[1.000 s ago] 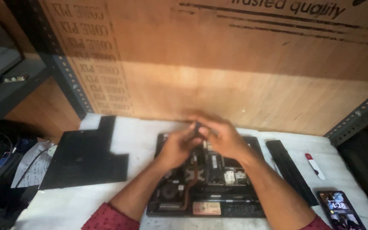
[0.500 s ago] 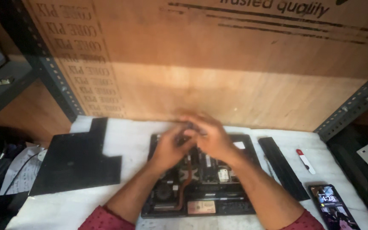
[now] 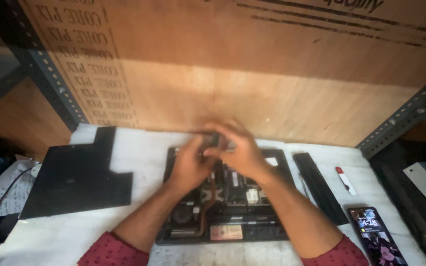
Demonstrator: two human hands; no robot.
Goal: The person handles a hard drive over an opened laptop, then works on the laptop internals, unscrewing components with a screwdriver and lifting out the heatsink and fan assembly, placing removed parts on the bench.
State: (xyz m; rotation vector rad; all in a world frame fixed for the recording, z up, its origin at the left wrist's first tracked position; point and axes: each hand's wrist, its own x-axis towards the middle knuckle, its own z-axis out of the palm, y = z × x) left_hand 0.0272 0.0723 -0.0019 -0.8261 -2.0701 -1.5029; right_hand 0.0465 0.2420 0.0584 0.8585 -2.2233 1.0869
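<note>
An opened laptop (image 3: pixel 232 216) lies bottom-up on the white table, its circuit board, copper heat pipe and fan exposed. Both my hands meet over its far edge. My left hand (image 3: pixel 189 165) and my right hand (image 3: pixel 240 150) pinch a small dark part (image 3: pixel 215 139) between their fingertips. Motion blur hides what the part is and how it sits in the laptop.
The removed black bottom cover (image 3: pixel 77 177) lies to the left. A long black battery (image 3: pixel 320 187), a small red-and-white tool (image 3: pixel 345 180) and a phone with a lit screen (image 3: pixel 376 237) lie to the right. A plywood board (image 3: pixel 252 74) stands behind, between metal rack posts (image 3: pixel 50 79).
My hands have shifted slightly toward the laptop's far edge and stay together on the small part. The camera has tilted a little; nothing else on the table moved.
</note>
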